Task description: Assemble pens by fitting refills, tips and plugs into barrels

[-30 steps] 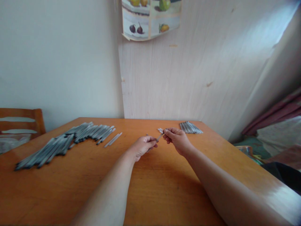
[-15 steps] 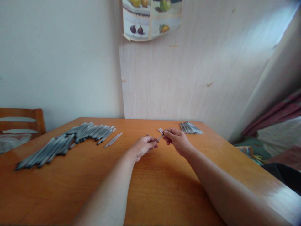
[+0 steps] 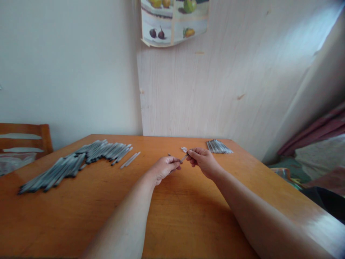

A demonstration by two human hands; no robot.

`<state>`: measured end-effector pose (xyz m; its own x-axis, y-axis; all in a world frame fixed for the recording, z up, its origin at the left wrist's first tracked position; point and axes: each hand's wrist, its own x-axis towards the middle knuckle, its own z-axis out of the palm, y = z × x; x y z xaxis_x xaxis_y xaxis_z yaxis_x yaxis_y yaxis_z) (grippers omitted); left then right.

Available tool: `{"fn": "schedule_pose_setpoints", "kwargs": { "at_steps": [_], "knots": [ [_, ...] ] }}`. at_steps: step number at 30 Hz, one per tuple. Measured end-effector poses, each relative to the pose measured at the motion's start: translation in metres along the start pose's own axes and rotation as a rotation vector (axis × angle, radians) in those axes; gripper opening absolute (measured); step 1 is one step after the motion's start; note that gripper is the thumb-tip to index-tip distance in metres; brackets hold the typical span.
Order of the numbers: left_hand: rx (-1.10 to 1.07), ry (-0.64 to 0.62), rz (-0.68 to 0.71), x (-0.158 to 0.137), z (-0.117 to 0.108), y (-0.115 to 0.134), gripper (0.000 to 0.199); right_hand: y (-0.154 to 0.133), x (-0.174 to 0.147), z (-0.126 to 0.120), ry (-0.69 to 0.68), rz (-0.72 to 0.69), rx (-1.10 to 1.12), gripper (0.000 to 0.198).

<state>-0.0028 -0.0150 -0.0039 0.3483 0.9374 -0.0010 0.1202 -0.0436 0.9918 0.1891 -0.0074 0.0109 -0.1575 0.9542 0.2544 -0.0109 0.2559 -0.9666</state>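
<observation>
Barely shifted since earlier, the left hand [image 3: 164, 168] and right hand [image 3: 201, 159] clamp one slim pen [image 3: 183, 158], any print unreadable; grouped pens [image 3: 219, 146] lie at their two o'clock.

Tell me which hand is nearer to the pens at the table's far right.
Right: the right hand is to the left and in front of those pens; the left hand is farther left.

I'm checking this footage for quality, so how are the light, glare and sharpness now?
Head view: glare whitens the table at lower right and the wall panel at upper right; same view: soft shadow lies below the left hand and right hand; same view: the pile of sticks at left looks blurred.
</observation>
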Motion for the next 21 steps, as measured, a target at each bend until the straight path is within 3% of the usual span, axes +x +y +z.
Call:
{"fn": "schedule_pose_setpoints", "kwargs": {
  "at_steps": [21],
  "knots": [
    [0.013,0.014,0.038,-0.0018,0.0035,0.001,0.025,0.0099,0.0015,0.0034,0.088,-0.033,-0.112,0.04]
  ]
}}
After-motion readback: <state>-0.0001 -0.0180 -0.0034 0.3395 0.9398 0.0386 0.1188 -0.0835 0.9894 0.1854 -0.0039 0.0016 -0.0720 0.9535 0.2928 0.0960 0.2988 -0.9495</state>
